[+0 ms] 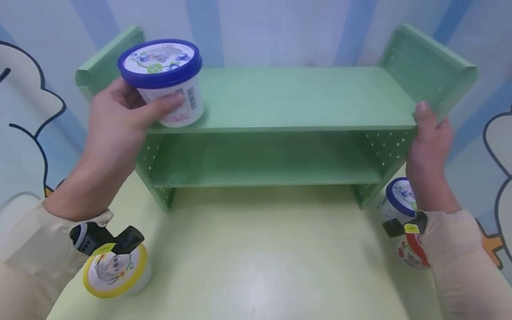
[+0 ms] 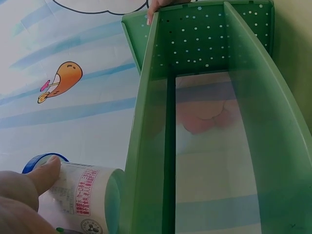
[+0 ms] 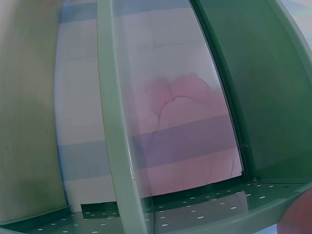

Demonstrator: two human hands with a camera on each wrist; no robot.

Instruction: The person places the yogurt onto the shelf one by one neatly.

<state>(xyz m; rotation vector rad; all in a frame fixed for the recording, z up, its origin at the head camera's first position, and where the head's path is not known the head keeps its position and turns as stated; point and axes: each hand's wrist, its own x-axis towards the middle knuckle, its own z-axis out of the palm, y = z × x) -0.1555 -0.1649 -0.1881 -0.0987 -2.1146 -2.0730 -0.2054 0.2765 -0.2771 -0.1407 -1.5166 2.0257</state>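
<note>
My left hand holds a white tub with a blue lid upright, thumb across its barcode side. The tub is at the left end of a green two-tier shelf, overlapping the upper board in the head view. Seen from the left wrist, the tub's base is right at the edge of the green board. At the shelf's right end, my right hand grips the side panel, thumb at the upper board's front corner. Only a bit of that hand shows in the right wrist view; its other fingers are mostly hidden.
A yellow-lidded tub stands on the pale table below my left wrist. By my right wrist are another blue-lidded tub and a red-lidded tub, both partly covered. Behind the shelf rises a striped blue-and-white wall.
</note>
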